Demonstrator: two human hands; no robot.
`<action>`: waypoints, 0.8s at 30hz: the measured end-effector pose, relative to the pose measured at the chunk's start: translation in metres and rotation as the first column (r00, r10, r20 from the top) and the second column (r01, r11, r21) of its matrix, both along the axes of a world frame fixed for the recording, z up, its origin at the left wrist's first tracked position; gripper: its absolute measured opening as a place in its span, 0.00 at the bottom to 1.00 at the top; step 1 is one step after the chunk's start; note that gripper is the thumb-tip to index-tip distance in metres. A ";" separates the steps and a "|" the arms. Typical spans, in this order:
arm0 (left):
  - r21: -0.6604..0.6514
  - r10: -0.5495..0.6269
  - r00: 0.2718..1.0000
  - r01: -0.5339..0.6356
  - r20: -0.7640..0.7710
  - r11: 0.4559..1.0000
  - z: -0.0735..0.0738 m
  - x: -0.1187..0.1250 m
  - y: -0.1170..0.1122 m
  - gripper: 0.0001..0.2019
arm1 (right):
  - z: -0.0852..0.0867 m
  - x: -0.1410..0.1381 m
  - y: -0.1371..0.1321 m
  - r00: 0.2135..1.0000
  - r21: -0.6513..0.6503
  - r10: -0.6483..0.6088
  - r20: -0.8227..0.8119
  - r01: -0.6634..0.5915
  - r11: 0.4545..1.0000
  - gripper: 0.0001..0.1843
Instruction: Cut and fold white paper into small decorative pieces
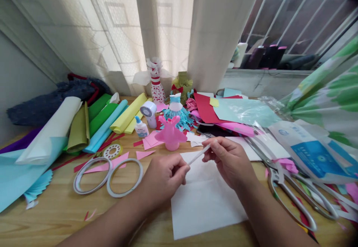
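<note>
Between my two hands stretches a thin white strip (199,154), which looks like rolled or twisted paper. My left hand (170,174) is closed on its lower left end. At the upper right end, my right hand (228,161) pinches it between thumb and fingers. Beneath both hands lies a white sheet of paper (204,206), flat on the wooden table (50,224). Just beyond the hands stands a pink paper dress shape (172,137). Behind that is a small dress figure (175,103) with a blue fringed skirt.
Two tape rolls (125,194) lie at left, near rolled coloured papers (106,124). A glue bottle (141,127) and a small handheld fan (149,113) stand at centre. Large scissors (279,178) and a blue-white packet (310,150) lie at right. Curtains (165,23) hang behind.
</note>
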State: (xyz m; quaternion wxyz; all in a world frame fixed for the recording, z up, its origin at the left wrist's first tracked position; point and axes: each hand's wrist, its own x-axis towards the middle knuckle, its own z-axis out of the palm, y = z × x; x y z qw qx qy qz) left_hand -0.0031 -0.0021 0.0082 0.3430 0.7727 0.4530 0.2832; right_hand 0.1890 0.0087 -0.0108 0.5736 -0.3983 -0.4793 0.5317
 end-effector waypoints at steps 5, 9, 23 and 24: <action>-0.109 0.025 0.996 -0.016 0.082 0.994 -0.001 0.002 -0.002 0.12 | -0.001 -0.020 -0.010 0.983 -0.083 0.141 0.114 -0.132 0.988 0.09; -0.242 0.018 0.985 0.024 0.169 0.970 -0.002 0.004 0.000 0.12 | 0.000 -0.023 -0.013 0.957 -0.087 0.122 0.265 -0.102 0.991 0.11; -0.460 0.098 0.953 0.048 0.288 0.887 -0.008 0.005 0.003 0.10 | -0.001 -0.018 -0.010 0.978 -0.079 0.057 0.201 -0.042 0.996 0.12; -0.465 0.101 0.951 0.048 0.291 0.884 -0.008 0.005 0.003 0.10 | 0.000 -0.018 -0.010 0.970 -0.079 0.065 0.234 -0.047 0.996 0.12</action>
